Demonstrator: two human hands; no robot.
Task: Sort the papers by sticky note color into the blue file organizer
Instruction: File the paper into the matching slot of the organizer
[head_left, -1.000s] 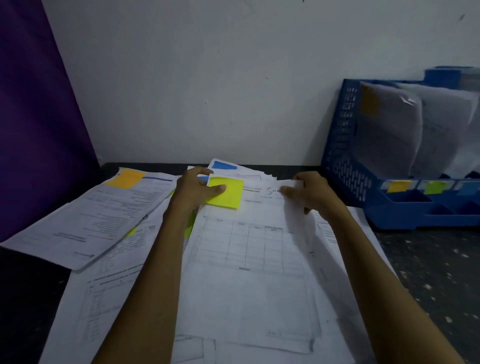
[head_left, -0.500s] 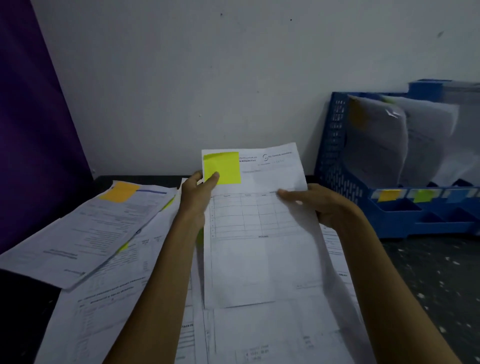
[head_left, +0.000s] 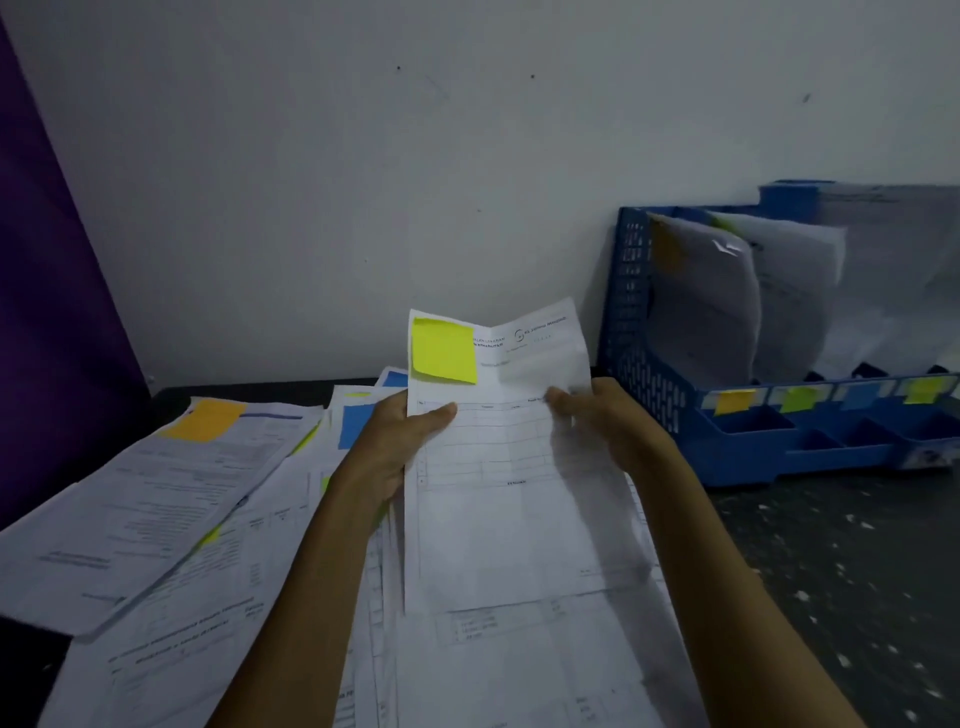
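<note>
A printed paper (head_left: 498, 499) with a yellow-green sticky note (head_left: 444, 351) at its top left is held upright above the pile. My left hand (head_left: 397, 441) grips its left edge, thumb on the front. My right hand (head_left: 602, 421) grips its right edge. The sheet bends along a vertical crease. The blue file organizer (head_left: 644, 364) stands at the right against the wall, with papers standing in its slots and orange (head_left: 732, 400), green (head_left: 797, 399) and yellow (head_left: 922, 389) labels on its front.
A loose pile of papers (head_left: 208, 545) covers the dark table on the left and centre, one with an orange note (head_left: 205, 421), another with a blue note (head_left: 353, 423). A purple panel (head_left: 47, 312) stands at far left. Speckled tabletop (head_left: 831, 571) shows at right.
Both hands lifted the yellow-green-noted paper off the pile and raised it upright; it now bends along a vertical crease. A blue-noted paper beneath has come into sight.
</note>
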